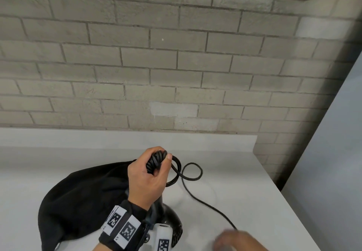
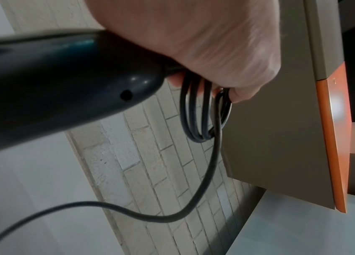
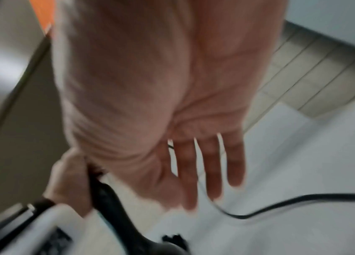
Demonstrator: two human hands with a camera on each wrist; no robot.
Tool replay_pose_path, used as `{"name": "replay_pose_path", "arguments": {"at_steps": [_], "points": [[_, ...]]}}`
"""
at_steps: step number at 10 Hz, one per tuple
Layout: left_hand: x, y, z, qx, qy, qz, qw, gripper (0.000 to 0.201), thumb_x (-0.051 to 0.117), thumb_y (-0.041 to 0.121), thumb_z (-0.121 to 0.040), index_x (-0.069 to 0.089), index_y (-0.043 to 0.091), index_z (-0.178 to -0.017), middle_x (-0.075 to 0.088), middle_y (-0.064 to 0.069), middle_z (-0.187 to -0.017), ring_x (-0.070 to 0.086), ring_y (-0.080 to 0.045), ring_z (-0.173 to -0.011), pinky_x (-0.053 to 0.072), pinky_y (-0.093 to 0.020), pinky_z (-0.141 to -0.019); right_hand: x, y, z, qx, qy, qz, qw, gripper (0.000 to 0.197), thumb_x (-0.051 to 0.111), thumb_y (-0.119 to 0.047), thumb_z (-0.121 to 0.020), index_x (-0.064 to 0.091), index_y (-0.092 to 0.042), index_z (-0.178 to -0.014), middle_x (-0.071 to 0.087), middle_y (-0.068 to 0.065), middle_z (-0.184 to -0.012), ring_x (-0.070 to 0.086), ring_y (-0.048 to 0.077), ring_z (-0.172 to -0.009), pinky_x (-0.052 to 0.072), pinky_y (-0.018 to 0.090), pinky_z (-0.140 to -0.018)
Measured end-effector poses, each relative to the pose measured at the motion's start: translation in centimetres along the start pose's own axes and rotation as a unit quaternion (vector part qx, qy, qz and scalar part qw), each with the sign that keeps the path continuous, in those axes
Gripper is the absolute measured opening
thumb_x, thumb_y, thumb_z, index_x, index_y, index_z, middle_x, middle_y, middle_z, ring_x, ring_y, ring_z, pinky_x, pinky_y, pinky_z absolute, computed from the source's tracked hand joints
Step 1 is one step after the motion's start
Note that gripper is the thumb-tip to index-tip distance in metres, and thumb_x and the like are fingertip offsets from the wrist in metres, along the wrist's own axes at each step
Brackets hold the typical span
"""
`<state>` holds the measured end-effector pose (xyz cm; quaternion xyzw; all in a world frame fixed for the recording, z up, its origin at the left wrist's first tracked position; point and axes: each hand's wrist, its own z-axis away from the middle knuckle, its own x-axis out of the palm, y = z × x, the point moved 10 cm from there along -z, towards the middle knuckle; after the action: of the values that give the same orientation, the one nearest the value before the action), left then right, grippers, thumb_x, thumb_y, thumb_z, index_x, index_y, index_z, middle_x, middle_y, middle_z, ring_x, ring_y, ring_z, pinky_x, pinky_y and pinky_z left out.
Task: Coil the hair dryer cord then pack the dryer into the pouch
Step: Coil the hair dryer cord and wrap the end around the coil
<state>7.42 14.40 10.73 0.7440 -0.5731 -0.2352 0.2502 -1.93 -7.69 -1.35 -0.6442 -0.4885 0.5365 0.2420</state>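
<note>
A black pouch [image 1: 78, 197] lies on the white counter [image 1: 244, 182], left of the hair dryer [image 1: 170, 217]. Directly above the dryer, the left hand [image 1: 148, 176] clenches its handle end and several cord [image 1: 193, 192] loops. Right of the dryer, the right hand [image 3: 172, 120], blurred, hangs with fingers straight, holding nothing.

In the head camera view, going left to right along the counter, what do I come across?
Black pouch → left hand gripping the coiled cord → loose cord loop → right hand, blurred at the bottom edge.
</note>
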Motion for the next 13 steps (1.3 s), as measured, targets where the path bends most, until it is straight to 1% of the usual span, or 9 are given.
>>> {"name": "replay_pose_path", "arguments": {"at_steps": [1, 2, 3, 4, 5, 8, 10, 11, 13], "points": [[-0.1, 0.7, 0.4, 0.011, -0.008, 0.003, 1.000, 0.008, 0.063, 0.034, -0.085, 0.063, 0.026, -0.086, 0.059, -0.001, -0.070, 0.049, -0.018, -0.048, 0.045, -0.023, -0.048, -0.8, -4.6, -3.4, -0.002, 0.090, 0.080, 0.993, 0.012, 0.063, -0.039, -0.086, 0.064, -0.037, -0.097, 0.066, -0.019, -0.098, 0.061, 0.005, -0.094, 0.047, 0.014, -0.077], [0.0, 1.4, 0.9, 0.016, -0.024, 0.007, 1.000, 0.005, 0.064, 0.032, -0.085, 0.064, 0.028, -0.085, 0.063, 0.000, -0.076, 0.056, -0.020, -0.054, 0.048, -0.026, -0.052, 0.8, -7.5, -7.3, 0.003, 0.132, 0.049, 0.990, 0.044, 0.045, -0.064, -0.089, 0.046, -0.041, -0.125, 0.056, -0.023, -0.115, 0.052, 0.001, -0.112, 0.043, 0.012, -0.089], [-0.3, 1.3, 1.1, -0.002, -0.032, 0.027, 0.999, 0.004, 0.064, 0.032, -0.084, 0.065, 0.032, -0.088, 0.065, 0.005, -0.077, 0.059, -0.018, -0.059, 0.051, -0.021, -0.056, 2.6, -9.9, -10.0, -0.055, 0.107, 0.092, 0.989, 0.049, 0.033, -0.068, -0.091, 0.049, -0.034, -0.122, 0.059, -0.023, -0.106, 0.054, 0.001, -0.106, 0.044, 0.015, -0.086], [-0.8, 0.6, 1.1, -0.030, -0.051, 0.042, 0.997, 0.005, 0.064, 0.033, -0.084, 0.065, 0.032, -0.089, 0.067, 0.010, -0.078, 0.064, -0.010, -0.063, 0.051, -0.014, -0.061, 4.3, -10.1, -11.0, -0.069, 0.024, 0.029, 0.997, 0.023, 0.045, -0.046, -0.099, 0.053, -0.025, -0.104, 0.059, -0.020, -0.076, 0.056, 0.003, -0.068, 0.040, 0.015, -0.062], [-0.7, 0.0, 1.3, -0.066, -0.090, 0.047, 0.993, 0.010, 0.066, 0.038, -0.083, 0.066, 0.033, -0.091, 0.068, 0.007, -0.077, 0.063, -0.006, -0.060, 0.052, -0.017, -0.061, 5.1, -9.8, -11.2, -0.074, -0.020, 0.055, 0.996, 0.009, 0.048, -0.034, -0.101, 0.048, -0.025, -0.105, 0.054, -0.024, -0.070, 0.050, 0.004, -0.061, 0.035, 0.016, -0.057], [1.1, 0.5, 0.6, -0.186, -0.239, 0.111, 0.947, 0.019, 0.069, 0.012, -0.090, 0.061, 0.019, -0.105, 0.069, -0.015, -0.077, 0.072, -0.029, -0.066, 0.062, -0.038, -0.072, 2.7, -11.4, -11.1, -0.112, 0.141, 0.281, 0.943, 0.028, 0.030, -0.043, -0.100, 0.050, -0.025, -0.104, 0.052, -0.013, -0.068, 0.049, 0.010, -0.053, 0.042, 0.026, -0.044], [1.1, 1.6, 1.0, -0.126, -0.210, 0.076, 0.966, 0.019, 0.058, 0.026, -0.088, 0.055, 0.028, -0.107, 0.061, -0.011, -0.064, 0.063, -0.027, -0.057, 0.057, -0.046, -0.066, 2.8, -13.0, -10.5, -0.121, 0.174, 0.329, 0.920, 0.036, 0.019, -0.042, -0.105, 0.049, -0.024, -0.113, 0.059, -0.007, -0.075, 0.053, 0.017, -0.045, 0.042, 0.028, -0.035], [0.9, 2.2, 1.4, -0.077, -0.189, 0.043, 0.978, 0.026, 0.063, 0.045, -0.084, 0.057, 0.037, -0.108, 0.063, -0.005, -0.070, 0.060, -0.023, -0.053, 0.056, -0.040, -0.058, 2.8, -13.5, -10.0, -0.122, 0.179, 0.326, 0.920, 0.025, 0.036, -0.032, -0.097, 0.049, -0.026, -0.118, 0.061, -0.007, -0.077, 0.053, 0.015, -0.043, 0.041, 0.026, -0.034], [0.5, 1.8, 1.8, -0.064, -0.150, 0.085, 0.983, 0.031, 0.061, 0.057, -0.088, 0.056, 0.029, -0.100, 0.053, -0.007, -0.050, 0.050, -0.015, -0.039, 0.046, -0.026, -0.044, 2.6, -13.8, -10.1, -0.126, 0.140, 0.298, 0.936, 0.027, 0.036, -0.042, -0.099, 0.054, -0.033, -0.116, 0.059, -0.011, -0.078, 0.055, 0.008, -0.058, 0.046, 0.022, -0.045]]}}
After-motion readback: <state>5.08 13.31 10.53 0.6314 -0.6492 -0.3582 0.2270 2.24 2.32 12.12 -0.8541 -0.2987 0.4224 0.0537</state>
